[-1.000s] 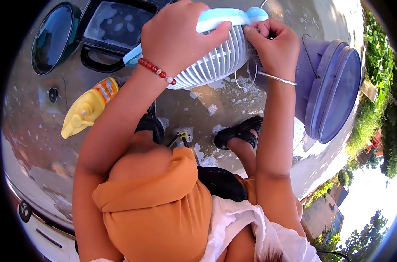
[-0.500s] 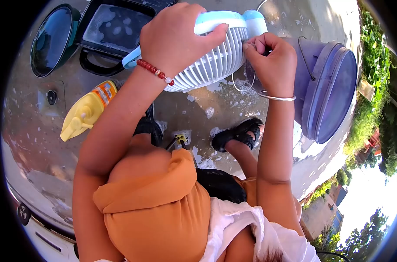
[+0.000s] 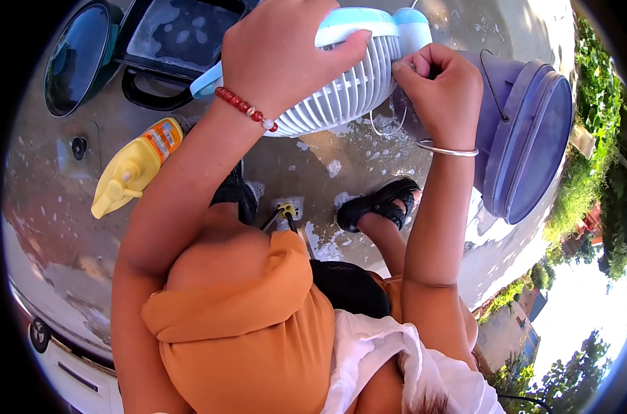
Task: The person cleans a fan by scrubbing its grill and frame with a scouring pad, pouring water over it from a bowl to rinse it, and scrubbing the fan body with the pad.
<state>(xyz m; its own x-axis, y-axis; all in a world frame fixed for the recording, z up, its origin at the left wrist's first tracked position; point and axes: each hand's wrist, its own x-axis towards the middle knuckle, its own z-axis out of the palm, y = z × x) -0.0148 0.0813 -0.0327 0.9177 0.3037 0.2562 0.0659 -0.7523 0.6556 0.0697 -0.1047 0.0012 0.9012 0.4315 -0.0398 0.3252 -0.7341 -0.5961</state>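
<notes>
A fan [image 3: 351, 90] with a white slatted cage and light blue rim is up in front of me. My left hand [image 3: 282, 55], with a red bead bracelet, grips its rim, the thumb lying over the slats. My right hand [image 3: 443, 86], with a silver bangle, is pinched at the right edge of the cage, just below the light blue knob-like part [image 3: 411, 29]. Something small and greyish shows between its fingertips, too small to make out. A thin white cord loops below the cage beside this hand.
A purple bucket [image 3: 496, 131] lies tipped at the right. At upper left are a black tray [image 3: 179, 34] with soapy water and a round glass lid [image 3: 79, 58]. A yellow bottle [image 3: 134, 169] lies on the wet, sudsy floor [image 3: 58, 228]. Plants line the far right.
My right hand has moved down along the fan's edge since the first frame, then slightly right. My left hand keeps its hold on the fan, which has tilted little.
</notes>
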